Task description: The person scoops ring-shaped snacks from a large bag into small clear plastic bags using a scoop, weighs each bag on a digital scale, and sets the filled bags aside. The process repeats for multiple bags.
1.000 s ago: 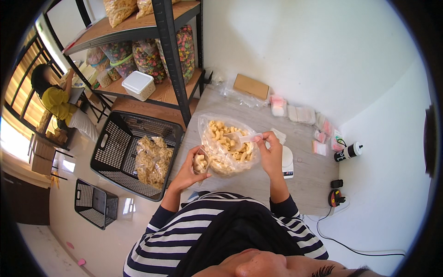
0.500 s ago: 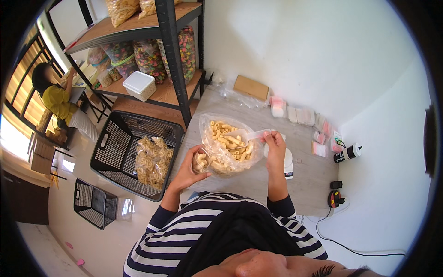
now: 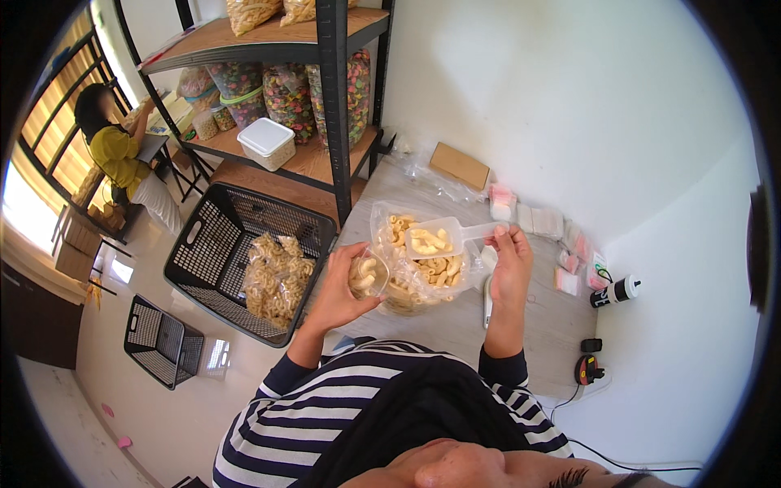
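Note:
My right hand [image 3: 509, 259] grips the handle of a translucent plastic scoop [image 3: 433, 240]. Several curved yellow macaroni-shaped snacks lie in the scoop, which is above a large clear plastic bag [image 3: 389, 298] of the same snacks. My left hand [image 3: 346, 286] is wrapped round a small clear container [image 3: 368, 275], with a few snacks showing inside it. The container is at the bag's left side, its open top tilted toward the bag. Partly hidden behind the bag and my right hand is a white scale [image 3: 488, 302] on the grey table [image 3: 545, 333].
A black crate [image 3: 213, 259] with bagged snacks stands left of the table, a smaller crate [image 3: 163, 346] on the floor. Behind are shelves [image 3: 317, 163]. Along the wall lie a cardboard box [image 3: 460, 166], small packets [image 3: 541, 222] and a tumbler [image 3: 615, 291]. A person in yellow sits far left.
The scoop has risen out of the snacks in the bag and now carries several of them. My left hand and the container have shifted slightly right. The whole view has turned a little.

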{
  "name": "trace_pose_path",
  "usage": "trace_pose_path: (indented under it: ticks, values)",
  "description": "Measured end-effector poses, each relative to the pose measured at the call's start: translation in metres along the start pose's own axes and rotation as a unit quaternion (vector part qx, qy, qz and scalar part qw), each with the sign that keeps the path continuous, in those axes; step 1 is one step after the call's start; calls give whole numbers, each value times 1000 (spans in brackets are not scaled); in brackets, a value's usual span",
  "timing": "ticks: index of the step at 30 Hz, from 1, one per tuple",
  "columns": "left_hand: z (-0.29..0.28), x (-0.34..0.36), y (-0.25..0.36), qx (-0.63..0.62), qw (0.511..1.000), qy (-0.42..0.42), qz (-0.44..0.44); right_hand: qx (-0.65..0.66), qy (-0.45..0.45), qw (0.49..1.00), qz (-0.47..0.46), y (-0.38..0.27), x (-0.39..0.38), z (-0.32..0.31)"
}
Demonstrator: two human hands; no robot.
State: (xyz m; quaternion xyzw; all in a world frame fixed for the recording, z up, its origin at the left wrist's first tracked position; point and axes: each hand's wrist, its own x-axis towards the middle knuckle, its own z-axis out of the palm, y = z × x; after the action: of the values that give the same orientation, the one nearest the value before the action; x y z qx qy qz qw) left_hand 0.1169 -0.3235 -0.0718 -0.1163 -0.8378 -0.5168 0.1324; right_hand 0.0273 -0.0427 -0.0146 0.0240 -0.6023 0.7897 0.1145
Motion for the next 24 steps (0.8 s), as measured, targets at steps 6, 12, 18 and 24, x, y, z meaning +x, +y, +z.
trace_pose_path:
  ticks: [6, 12, 18, 24]
  values:
    - [5, 1, 4, -4, 999, 25, -26, -119, -91, 984, -101, -11, -32, 33]
    - [4, 1, 9, -29, 997, 56, -32, -282, -219, 854, -378, -46, -52, 50]
    - [6, -2, -2, -73, 996, 49, -19, -336, -100, 863, -363, -35, -41, 36]
    - [-11, 2, 3, -187, 982, 14, 3, -474, -227, 790, -317, -16, -36, 17]
